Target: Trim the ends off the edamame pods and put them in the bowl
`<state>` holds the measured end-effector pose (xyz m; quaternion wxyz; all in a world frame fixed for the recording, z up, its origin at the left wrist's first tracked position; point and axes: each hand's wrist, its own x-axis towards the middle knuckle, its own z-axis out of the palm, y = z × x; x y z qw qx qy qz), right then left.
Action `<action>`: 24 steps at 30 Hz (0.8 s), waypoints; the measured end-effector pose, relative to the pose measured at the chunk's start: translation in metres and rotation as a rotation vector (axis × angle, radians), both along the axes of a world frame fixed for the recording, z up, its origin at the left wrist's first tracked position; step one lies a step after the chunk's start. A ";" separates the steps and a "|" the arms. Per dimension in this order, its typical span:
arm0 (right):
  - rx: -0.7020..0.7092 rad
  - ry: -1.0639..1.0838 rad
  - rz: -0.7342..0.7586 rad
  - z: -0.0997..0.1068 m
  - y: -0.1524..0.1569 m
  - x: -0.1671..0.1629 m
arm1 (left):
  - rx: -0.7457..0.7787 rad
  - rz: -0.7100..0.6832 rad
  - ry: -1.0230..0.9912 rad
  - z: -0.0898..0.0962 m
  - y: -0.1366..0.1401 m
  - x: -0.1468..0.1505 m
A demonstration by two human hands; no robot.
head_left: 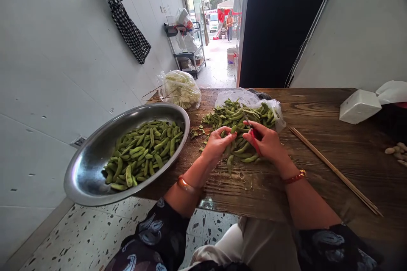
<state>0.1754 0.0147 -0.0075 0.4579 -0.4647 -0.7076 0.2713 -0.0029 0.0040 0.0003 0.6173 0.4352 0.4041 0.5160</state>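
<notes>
My left hand (219, 143) pinches green edamame pods (234, 129) between thumb and fingers, above a loose heap. In my right hand (266, 140) is a pair of red-handled scissors (253, 135), its blades pointing away from me toward the pods. The edamame heap (235, 112) spreads over the table and a clear plastic bag (237, 94) behind it. To the left, a large steel basin (92, 178) holds many more edamame pods (143, 150). Bits of leaf and stem (197, 131) lie between basin and heap.
A bag of pale cauliflower-like florets (181, 87) sits at the table's back left. Thin wooden sticks (333, 169) lie to the right on the dark wooden table (311, 110). A white box (359, 106) and some peanut-like pieces (397, 152) are farther right. Beyond stands a shelf cart (190, 53).
</notes>
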 end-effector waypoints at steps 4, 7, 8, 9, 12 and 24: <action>0.115 -0.154 0.048 -0.005 -0.001 -0.003 | 0.038 0.037 0.035 -0.001 0.001 -0.001; 0.139 -0.198 0.063 -0.005 -0.002 -0.004 | 0.054 0.034 0.105 -0.002 0.000 0.000; 0.143 -0.202 0.067 -0.005 -0.002 -0.004 | 0.064 0.035 0.126 -0.003 0.000 0.001; 0.145 -0.205 0.072 -0.004 -0.003 -0.004 | 0.075 0.036 0.143 -0.003 0.000 0.001; 0.153 -0.215 0.095 -0.003 -0.003 -0.003 | 0.112 0.043 0.183 -0.003 0.000 0.001; 0.186 -0.322 0.070 -0.007 0.001 0.002 | 0.201 0.054 0.294 -0.008 0.004 -0.002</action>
